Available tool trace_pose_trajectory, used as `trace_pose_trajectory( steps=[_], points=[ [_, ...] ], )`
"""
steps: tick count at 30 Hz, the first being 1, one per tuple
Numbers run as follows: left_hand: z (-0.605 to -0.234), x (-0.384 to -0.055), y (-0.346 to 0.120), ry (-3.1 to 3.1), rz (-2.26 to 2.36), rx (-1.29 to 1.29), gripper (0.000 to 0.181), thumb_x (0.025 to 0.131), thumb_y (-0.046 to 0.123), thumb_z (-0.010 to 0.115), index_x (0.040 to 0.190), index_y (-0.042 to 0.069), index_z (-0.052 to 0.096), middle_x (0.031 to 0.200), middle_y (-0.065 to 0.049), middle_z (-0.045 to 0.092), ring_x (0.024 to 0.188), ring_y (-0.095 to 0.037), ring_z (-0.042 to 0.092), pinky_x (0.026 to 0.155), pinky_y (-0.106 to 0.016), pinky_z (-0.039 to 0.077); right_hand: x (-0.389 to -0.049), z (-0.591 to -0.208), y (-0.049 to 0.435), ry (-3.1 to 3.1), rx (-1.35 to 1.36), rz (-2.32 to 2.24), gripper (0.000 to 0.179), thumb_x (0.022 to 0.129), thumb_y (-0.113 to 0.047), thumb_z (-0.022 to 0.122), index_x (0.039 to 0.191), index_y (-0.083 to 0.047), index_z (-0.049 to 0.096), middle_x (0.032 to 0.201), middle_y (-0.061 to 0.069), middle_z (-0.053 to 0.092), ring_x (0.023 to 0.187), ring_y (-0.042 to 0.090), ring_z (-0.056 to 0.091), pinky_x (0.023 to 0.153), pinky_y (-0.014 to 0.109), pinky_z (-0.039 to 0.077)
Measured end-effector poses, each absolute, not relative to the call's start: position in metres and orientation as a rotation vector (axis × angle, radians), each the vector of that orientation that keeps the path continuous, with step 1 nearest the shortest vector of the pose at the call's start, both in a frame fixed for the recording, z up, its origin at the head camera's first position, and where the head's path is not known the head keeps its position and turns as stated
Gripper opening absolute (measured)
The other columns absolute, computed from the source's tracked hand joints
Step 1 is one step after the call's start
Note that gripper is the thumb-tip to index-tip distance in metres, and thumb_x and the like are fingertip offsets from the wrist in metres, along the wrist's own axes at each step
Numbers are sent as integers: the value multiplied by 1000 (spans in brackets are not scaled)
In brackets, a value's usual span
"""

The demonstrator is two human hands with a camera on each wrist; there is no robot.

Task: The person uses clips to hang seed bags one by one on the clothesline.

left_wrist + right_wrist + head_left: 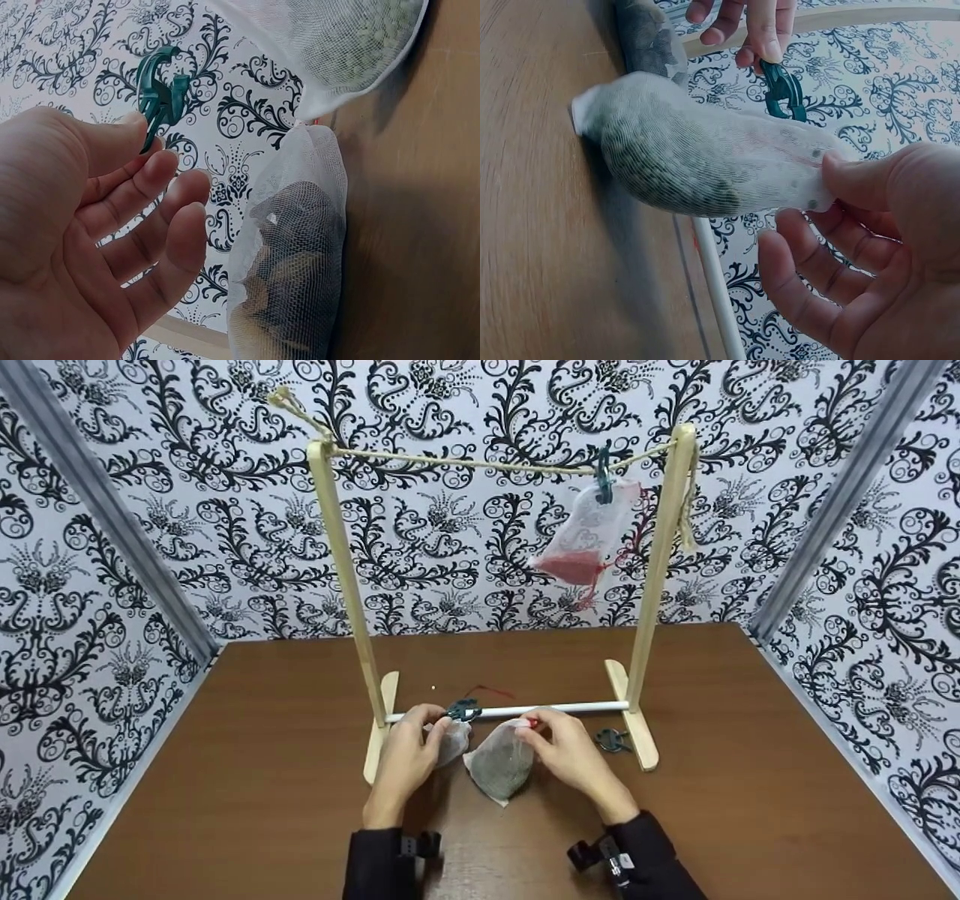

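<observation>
My left hand [407,750] pinches a dark green spring clip [161,97] between thumb and fingertips; the clip's jaws point up and away from the hand. With thumb and fingers, my right hand [574,754] grips the gathered top of a white mesh bag [667,154] holding small greenish pieces. That bag's lower end touches the table. Beside it, below the left hand, lies a second mesh bag [289,262] with dark and yellowish-brown contents, touched by neither hand as far as the left wrist view shows. In the head view the left hand partly covers it.
Behind the hands stands a wooden frame [341,577] with a rope [465,461] across its top. A mesh bag with red contents [574,564] hangs there from a clip [604,480]. A white rod [555,709] joins the feet. Another clip [613,740] lies by the right foot.
</observation>
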State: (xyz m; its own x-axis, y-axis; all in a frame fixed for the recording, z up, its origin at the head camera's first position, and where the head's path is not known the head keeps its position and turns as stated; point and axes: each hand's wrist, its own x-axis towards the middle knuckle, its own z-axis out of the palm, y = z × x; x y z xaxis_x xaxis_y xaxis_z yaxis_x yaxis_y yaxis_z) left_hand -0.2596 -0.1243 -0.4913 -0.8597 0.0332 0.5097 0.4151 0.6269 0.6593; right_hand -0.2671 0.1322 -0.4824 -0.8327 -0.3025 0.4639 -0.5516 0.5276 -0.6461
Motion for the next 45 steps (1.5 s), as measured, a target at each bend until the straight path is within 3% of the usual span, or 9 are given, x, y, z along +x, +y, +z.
trace_pose_trajectory(
  steps=[14,20,31,45],
  points=[
    [-488,-258,-123,-2345,-1081,-358,13,102,16,63,107,5,67,102,-7,67,93,-23,66,82,-43,53,-266,-477,128,-2321,689,1252,8,93,-10,73,99,-5,70,91,0,66,81,13,60,67,35,53],
    [-485,-259,-121,-2329,-1116,-341,16,104,17,58,109,4,65,106,-9,64,98,-26,64,86,-46,50,-264,-471,128,-2289,662,1315,8,94,-11,73,100,-7,70,93,-1,67,83,14,62,66,27,52],
    [-481,-256,-119,-2298,-1151,-339,16,104,18,58,111,5,64,106,-6,64,99,-20,62,89,-42,50,-264,-463,126,-2254,639,1380,8,96,-13,71,101,-7,71,91,-4,65,81,17,61,67,26,49],
    [-465,-244,-118,-2165,-1201,-384,12,102,9,59,112,2,63,105,-7,64,92,-18,62,79,-35,54,-278,-403,118,-2223,673,1372,10,96,-11,70,103,-3,70,94,2,66,77,17,62,64,28,54]
  ],
)
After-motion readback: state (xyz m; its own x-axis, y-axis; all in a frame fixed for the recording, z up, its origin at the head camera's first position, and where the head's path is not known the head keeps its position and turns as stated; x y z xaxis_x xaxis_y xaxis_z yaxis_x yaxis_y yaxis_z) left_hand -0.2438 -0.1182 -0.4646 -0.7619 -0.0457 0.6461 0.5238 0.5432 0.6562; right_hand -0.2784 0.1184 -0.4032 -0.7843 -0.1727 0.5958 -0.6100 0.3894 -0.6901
